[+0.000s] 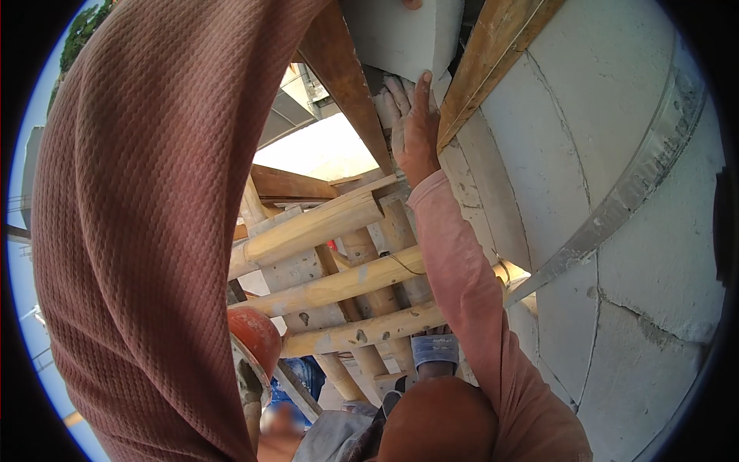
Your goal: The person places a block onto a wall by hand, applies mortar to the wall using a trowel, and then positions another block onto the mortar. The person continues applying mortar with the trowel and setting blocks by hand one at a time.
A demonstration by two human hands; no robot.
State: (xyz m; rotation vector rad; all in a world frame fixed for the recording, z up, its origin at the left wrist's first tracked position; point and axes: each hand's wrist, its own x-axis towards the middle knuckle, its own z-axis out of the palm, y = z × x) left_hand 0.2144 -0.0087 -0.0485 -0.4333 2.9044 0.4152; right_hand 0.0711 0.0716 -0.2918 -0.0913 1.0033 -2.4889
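A pale grey block, like light concrete (396, 35), sits at the top between two brown timber boards. My right hand (416, 135) reaches up to its lower corner, the thumb tip against the block and the dusty fingers stretched along beneath it. My left arm, in a pink knit sleeve (146, 231), fills the left side close to the camera. Of my left hand only a fingertip (412, 4) shows, at the top edge against the block's face; the rest is out of frame. One timber board (346, 85) runs left of my right hand, another (493, 69) right of it.
Below are crossed bamboo poles (339, 296) with gaps between them. A wall of pale blocks (608, 138) with cracked joints stands at right, a curved grey metal strip (616, 215) across it. An orange-red rounded thing (258, 339) and another person (281, 431) show at lower left.
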